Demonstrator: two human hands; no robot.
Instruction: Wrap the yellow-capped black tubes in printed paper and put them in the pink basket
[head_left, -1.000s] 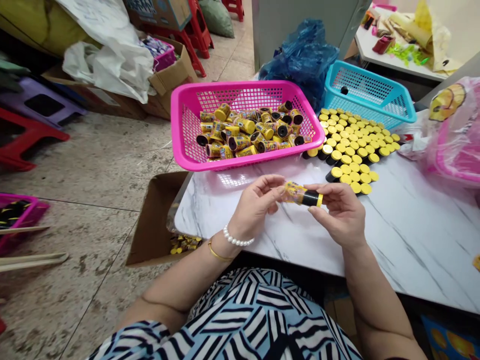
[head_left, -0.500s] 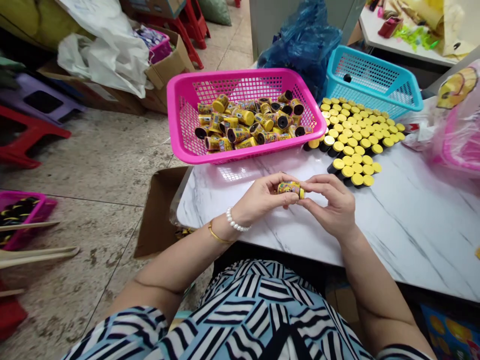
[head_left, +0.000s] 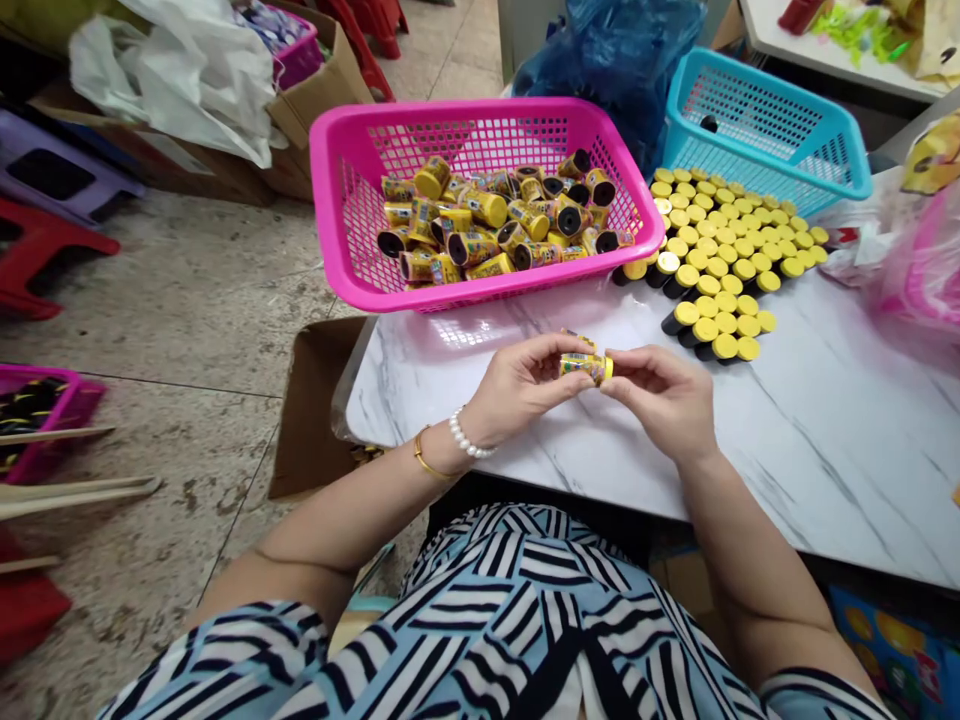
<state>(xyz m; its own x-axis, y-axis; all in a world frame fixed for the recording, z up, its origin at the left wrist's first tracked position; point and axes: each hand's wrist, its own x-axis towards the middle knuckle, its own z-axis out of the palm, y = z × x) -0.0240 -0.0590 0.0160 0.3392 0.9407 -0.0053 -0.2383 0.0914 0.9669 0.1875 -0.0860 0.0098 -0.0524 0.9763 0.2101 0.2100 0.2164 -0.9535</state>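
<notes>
Label (head_left: 577,366) now against cap (head_left: 608,369) in left hand (head_left: 519,388)

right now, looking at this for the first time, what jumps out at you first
The big pink basket probably grabs the eye first, at the far edge of the marbled table, heaped with yellow-wrapped containers. Just right of it, dozens of yellow caps stand packed together on dark bodies. Nearer the person, the left hand holds one wrapped container, with the right hand at its capped end.
</notes>
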